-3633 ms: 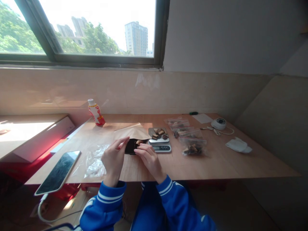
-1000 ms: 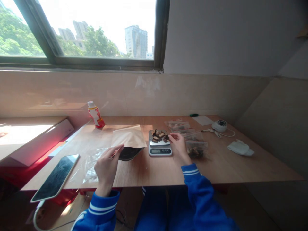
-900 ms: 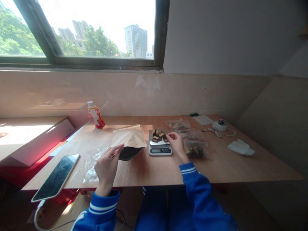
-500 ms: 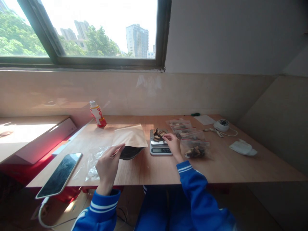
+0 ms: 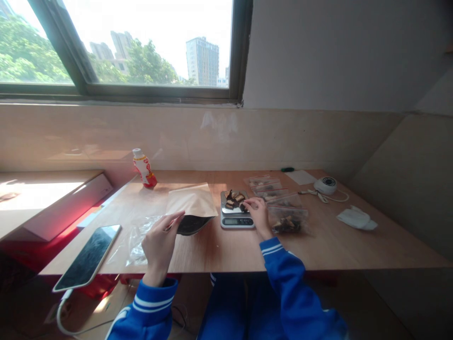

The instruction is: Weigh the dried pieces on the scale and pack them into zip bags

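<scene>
Tabletop (image 5: 336,245) centre: pinching dried pieces (image 5: 233,199) on scale (image 5: 236,220) with right hand (image 5: 258,215), now off pouch (image 5: 193,204); gripping pouch mouth with left hand (image 5: 160,242).

Bare table (image 5: 226,245) lies open in front of the scale (image 5: 238,220), hemmed by the paper pouch (image 5: 191,202) leftward and filled zip bags (image 5: 286,215) rightward.
</scene>
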Demonstrator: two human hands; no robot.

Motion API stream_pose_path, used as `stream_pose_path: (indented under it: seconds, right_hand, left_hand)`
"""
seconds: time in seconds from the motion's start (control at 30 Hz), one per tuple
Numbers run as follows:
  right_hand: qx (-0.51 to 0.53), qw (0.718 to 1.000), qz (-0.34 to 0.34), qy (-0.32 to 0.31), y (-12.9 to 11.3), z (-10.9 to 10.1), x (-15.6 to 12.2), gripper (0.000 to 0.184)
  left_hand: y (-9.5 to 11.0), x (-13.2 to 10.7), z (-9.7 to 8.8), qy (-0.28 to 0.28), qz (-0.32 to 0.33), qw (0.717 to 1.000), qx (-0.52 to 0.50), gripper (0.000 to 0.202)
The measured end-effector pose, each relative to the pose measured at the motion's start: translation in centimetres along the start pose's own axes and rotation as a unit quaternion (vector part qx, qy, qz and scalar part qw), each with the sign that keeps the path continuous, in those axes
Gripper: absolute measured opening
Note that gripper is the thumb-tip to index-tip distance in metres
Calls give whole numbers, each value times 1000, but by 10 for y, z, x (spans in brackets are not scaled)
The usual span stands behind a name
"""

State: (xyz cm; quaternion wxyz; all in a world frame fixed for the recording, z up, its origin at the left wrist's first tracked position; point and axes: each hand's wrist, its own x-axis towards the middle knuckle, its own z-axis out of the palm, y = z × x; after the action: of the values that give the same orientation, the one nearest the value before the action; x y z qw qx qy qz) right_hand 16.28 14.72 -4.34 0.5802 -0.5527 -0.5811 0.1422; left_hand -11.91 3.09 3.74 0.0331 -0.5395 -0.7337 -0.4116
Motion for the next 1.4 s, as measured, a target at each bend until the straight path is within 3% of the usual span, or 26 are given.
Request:
stream_pose_path:
  seconds: [0.13,0.23,0.57,1.23,1.4]
  right_hand:
    - [121,988,99,19,-8,-5,1,37]
    - [177,976,123,29,-19,-16,-2,36]
    - [169,972,152,59,-29,-44,-23,37]
    - [117,985,124,-32,-26,-36,-31,39]
    - [18,998,53,-39,-20,-19,-23,40]
  left_hand:
    - [0,0,-1,-2,2,1000,-8,15]
    - [0,-1,-1,-4,0,1000,-8,15]
    - [0,-2,3,-4,-5,1000,-16,14]
    - [-4,-2,7,0,-3,1000,-12,15]
    - [-3,-5,7,-9,-3,1000,-19,15]
